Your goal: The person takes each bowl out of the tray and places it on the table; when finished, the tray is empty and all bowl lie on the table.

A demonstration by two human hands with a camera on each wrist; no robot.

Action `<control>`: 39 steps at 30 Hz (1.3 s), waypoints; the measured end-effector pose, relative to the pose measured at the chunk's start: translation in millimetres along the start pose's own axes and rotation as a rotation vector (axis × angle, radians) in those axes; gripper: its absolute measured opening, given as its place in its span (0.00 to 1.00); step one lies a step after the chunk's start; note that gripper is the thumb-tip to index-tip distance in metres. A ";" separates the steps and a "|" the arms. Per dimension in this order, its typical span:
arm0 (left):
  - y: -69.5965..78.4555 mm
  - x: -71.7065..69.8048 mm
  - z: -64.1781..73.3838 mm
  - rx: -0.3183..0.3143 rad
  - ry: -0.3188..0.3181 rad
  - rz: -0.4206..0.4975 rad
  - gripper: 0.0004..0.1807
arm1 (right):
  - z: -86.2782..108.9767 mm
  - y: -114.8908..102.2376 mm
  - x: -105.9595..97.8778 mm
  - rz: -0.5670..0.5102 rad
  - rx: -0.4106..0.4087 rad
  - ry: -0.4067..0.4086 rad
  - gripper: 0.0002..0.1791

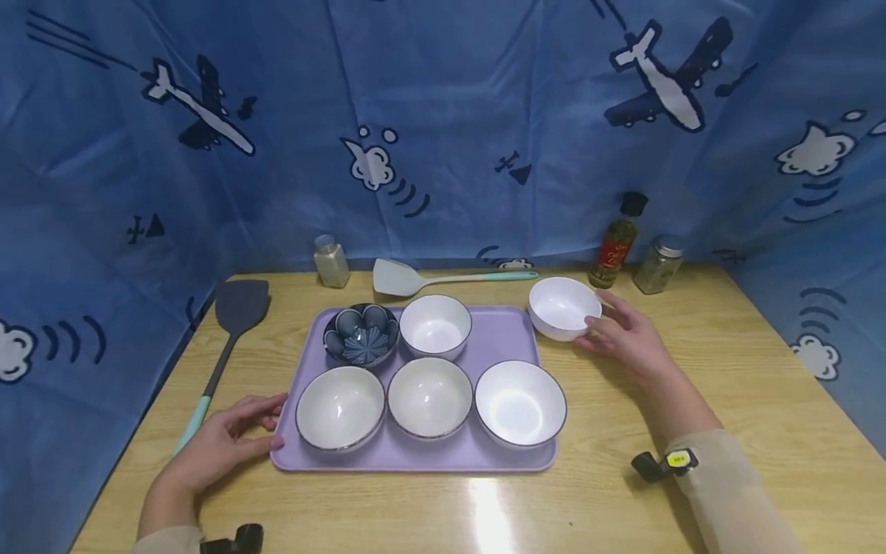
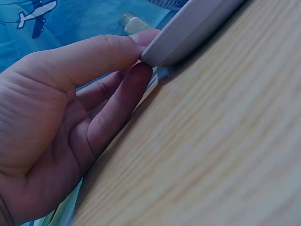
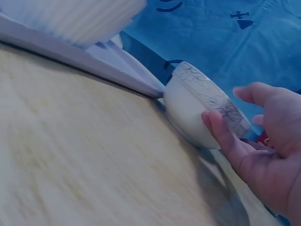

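Note:
My left hand (image 1: 224, 438) pinches the left edge of a lilac tray (image 1: 429, 460), its thumb on top in the left wrist view. Just beyond the tray's right edge is a small white bowl (image 1: 562, 309) with a line-patterned outside. At that bowl's right side is my right hand (image 1: 633, 342), fingers fairly straight against the outer wall. In the right wrist view, the thumb (image 3: 251, 93) stands above the rim. On the tray, a dark blue petal-patterned bowl (image 1: 363, 338) and a white bowl (image 1: 436, 327) stand behind three pale bowls (image 1: 341, 408).
A grey-headed spatula (image 1: 238, 308) lies left of the tray. Behind it are a shaker jar (image 1: 331, 263) and a pale spatula (image 1: 398, 278). A sauce bottle (image 1: 613, 246) and a spice jar (image 1: 659, 265) stand at the back right, before a blue curtain (image 1: 443, 154).

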State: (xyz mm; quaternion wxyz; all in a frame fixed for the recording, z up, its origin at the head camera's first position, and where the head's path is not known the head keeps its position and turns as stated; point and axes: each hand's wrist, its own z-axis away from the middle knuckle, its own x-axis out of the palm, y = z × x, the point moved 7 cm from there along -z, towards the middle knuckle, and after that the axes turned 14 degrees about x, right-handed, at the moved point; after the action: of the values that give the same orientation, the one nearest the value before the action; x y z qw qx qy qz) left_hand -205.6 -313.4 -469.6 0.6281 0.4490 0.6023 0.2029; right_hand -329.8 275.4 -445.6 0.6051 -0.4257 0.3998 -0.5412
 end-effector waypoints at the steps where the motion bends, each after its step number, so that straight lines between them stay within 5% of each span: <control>1: -0.3 0.3 0.7 -0.002 0.000 -0.002 0.35 | 1.2 -0.7 -1.2 0.006 -0.006 -0.003 0.44; 9: 0.6 3.2 -0.6 0.023 -0.003 0.015 0.34 | 18.7 -17.3 -21.3 0.127 -0.096 0.032 0.40; 13: 1.0 0.7 -1.2 0.011 -0.008 -0.005 0.35 | 26.4 -26.2 -22.3 0.110 -0.146 -0.021 0.36; 21: 2.1 -0.2 -2.0 0.019 -0.002 -0.002 0.35 | 34.1 -37.1 0.9 0.217 -0.187 -0.155 0.31; 32: 0.7 1.2 0.1 0.010 0.006 0.016 0.35 | 42.8 -32.1 37.0 0.429 -0.131 -0.309 0.31; 39: -0.6 0.4 0.2 -0.013 -0.002 0.012 0.36 | 51.1 -24.8 63.2 0.505 -0.113 -0.496 0.30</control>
State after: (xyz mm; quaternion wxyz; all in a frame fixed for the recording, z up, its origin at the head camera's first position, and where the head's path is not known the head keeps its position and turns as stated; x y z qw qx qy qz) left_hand -205.5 -313.5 -470.4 0.6304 0.4486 0.5976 0.2102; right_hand -283.4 215.4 -407.3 0.7739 -0.4644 0.3629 -0.2318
